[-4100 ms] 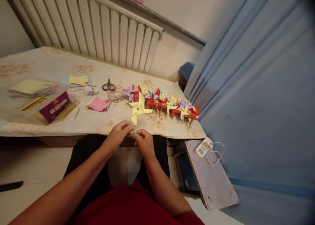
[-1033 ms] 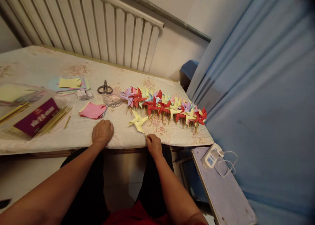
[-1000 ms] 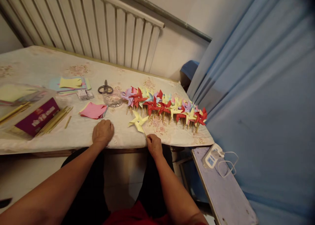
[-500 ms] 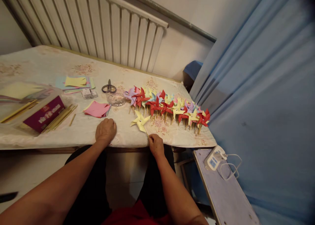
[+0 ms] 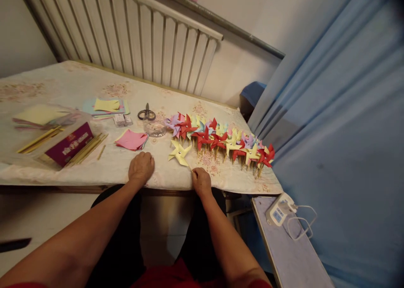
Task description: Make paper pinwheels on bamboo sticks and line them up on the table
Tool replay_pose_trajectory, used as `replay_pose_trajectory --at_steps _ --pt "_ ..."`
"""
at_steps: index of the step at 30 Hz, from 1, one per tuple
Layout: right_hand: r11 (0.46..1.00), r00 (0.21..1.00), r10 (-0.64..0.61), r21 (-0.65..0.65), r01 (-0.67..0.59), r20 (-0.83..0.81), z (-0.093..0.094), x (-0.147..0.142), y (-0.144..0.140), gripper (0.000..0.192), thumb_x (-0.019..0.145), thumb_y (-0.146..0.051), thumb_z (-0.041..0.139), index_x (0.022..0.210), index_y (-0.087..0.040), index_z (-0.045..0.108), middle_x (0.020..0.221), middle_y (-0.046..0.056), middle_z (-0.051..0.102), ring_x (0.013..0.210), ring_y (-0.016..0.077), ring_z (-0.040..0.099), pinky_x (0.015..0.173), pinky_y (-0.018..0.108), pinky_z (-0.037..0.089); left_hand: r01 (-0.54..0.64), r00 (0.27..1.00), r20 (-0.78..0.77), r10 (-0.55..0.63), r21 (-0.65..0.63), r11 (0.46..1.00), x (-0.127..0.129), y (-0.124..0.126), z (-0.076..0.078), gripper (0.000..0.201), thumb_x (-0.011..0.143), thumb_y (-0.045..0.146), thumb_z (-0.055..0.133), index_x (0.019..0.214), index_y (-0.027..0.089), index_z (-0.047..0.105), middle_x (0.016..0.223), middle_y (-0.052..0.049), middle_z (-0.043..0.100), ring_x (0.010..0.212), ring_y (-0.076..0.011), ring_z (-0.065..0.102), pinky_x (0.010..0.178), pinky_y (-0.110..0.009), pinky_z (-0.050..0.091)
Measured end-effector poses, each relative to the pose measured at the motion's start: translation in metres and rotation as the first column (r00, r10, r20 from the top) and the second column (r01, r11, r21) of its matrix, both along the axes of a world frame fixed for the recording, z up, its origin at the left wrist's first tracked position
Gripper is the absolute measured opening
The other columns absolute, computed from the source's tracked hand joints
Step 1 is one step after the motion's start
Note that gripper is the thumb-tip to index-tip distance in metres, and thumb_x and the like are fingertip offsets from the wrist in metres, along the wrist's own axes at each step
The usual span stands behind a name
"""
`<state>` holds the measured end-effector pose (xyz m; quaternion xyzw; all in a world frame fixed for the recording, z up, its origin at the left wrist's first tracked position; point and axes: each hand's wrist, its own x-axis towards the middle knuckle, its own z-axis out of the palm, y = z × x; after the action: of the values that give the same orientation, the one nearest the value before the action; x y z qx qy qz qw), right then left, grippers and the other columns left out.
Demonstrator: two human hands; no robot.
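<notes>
My right hand (image 5: 202, 182), near the table's front edge, pinches the thin stick of a pale yellow paper pinwheel (image 5: 179, 153). The pinwheel's head tilts up and left from the hand, with a small pin at its middle. To the left, my left hand (image 5: 141, 167) rests on the tablecloth as a closed fist, nothing showing from it. Just beyond that fist lies a stack of pink paper squares (image 5: 131, 139) with other colours under it. Several finished pinwheels (image 5: 218, 140) in red, yellow, purple and blue stand crowded together at the right of the table.
Behind the pink papers are scissors (image 5: 147, 112), a clear round dish (image 5: 155, 129), small white boxes (image 5: 122, 120) and coloured paper sheets (image 5: 107, 105). Sticks (image 5: 86, 150) lie by a plastic bag (image 5: 47, 155) at left. A power strip (image 5: 280, 210) sits on a bench (image 5: 292, 254).
My view has swung slightly, so the table appears further right. Against the table, my right hand and the yellow pinwheel have shifted a little left. My left fist stays in place.
</notes>
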<state>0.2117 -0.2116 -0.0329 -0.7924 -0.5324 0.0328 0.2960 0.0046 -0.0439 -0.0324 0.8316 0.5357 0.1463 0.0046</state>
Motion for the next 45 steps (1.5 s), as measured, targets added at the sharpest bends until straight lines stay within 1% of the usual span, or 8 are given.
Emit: replay_pose_trajectory --at_steps 4,8,13,22,32,40,45 --pt "0.999 0.999 0.020 -0.040 -0.019 0.038 -0.001 0.001 0.011 0.019 0.089 -0.010 0.052 0.092 -0.019 0.069 0.093 0.006 0.069 0.087 0.0178 0.062 0.080 0.026 0.044 0.011 1.000 -0.001 -0.011 0.000 1.000 -0.001 0.000 0.000 0.036 0.096 0.030 0.035 0.098 0.012 0.067 0.099 -0.016 0.064 0.095 -0.0287 0.060 0.080 -0.037 0.041" --pt "0.998 0.998 0.027 -0.052 -0.023 0.065 -0.007 0.001 0.016 0.017 0.090 -0.012 0.053 0.093 -0.019 0.069 0.093 0.006 0.068 0.087 0.0181 0.062 0.079 0.026 0.043 0.015 1.000 -0.012 -0.015 0.013 1.000 -0.001 -0.001 -0.001 0.035 0.096 0.029 0.034 0.096 0.012 0.066 0.098 -0.016 0.064 0.096 -0.0285 0.060 0.080 -0.037 0.041" --pt "0.999 0.997 0.028 -0.041 -0.024 0.075 -0.011 0.001 0.016 0.018 0.092 -0.013 0.052 0.095 -0.019 0.069 0.095 0.006 0.067 0.088 0.0177 0.061 0.080 0.025 0.043 0.018 1.000 -0.010 -0.018 0.025 1.000 -0.001 -0.001 -0.002 0.034 0.096 0.029 0.036 0.095 0.012 0.066 0.096 -0.016 0.063 0.094 -0.0291 0.060 0.078 -0.038 0.041" --pt "0.998 0.997 0.002 -0.059 0.003 0.075 -0.010 -0.001 0.017 0.018 0.092 -0.012 0.052 0.095 -0.019 0.069 0.096 0.006 0.066 0.088 0.0173 0.060 0.080 0.025 0.043 0.017 1.000 -0.024 -0.017 0.016 1.000 -0.001 0.001 -0.002 0.034 0.097 0.029 0.035 0.095 0.013 0.065 0.097 -0.015 0.064 0.095 -0.0281 0.060 0.079 -0.037 0.040" --pt "0.999 0.994 -0.009 -0.041 0.014 0.107 -0.016 -0.001 0.017 0.018 0.091 -0.013 0.052 0.092 -0.019 0.068 0.093 0.005 0.065 0.087 0.0162 0.060 0.078 0.024 0.043 0.022 0.999 -0.033 -0.020 0.081 0.996 -0.002 0.002 -0.007 0.033 0.097 0.029 0.035 0.090 0.015 0.064 0.092 -0.012 0.063 0.089 -0.0269 0.060 0.075 -0.037 0.041" --pt "1.000 0.994 -0.012 -0.014 0.014 0.104 -0.018 -0.001 0.017 0.018 0.090 -0.012 0.052 0.092 -0.019 0.068 0.092 0.004 0.065 0.085 0.0162 0.060 0.077 0.024 0.043 0.031 0.999 -0.037 -0.028 0.088 0.996 -0.003 0.002 -0.007 0.032 0.096 0.028 0.036 0.090 0.014 0.064 0.090 -0.013 0.062 0.088 -0.0273 0.059 0.075 -0.037 0.040" --pt "1.000 0.996 -0.008 -0.011 0.009 0.085 -0.017 -0.001 0.017 0.018 0.090 -0.011 0.052 0.091 -0.019 0.068 0.092 0.005 0.065 0.086 0.0164 0.060 0.078 0.024 0.044 0.023 1.000 -0.022 -0.022 0.065 0.998 -0.003 0.001 -0.006 0.032 0.096 0.027 0.036 0.092 0.014 0.064 0.092 -0.014 0.063 0.090 -0.0275 0.059 0.077 -0.038 0.039"
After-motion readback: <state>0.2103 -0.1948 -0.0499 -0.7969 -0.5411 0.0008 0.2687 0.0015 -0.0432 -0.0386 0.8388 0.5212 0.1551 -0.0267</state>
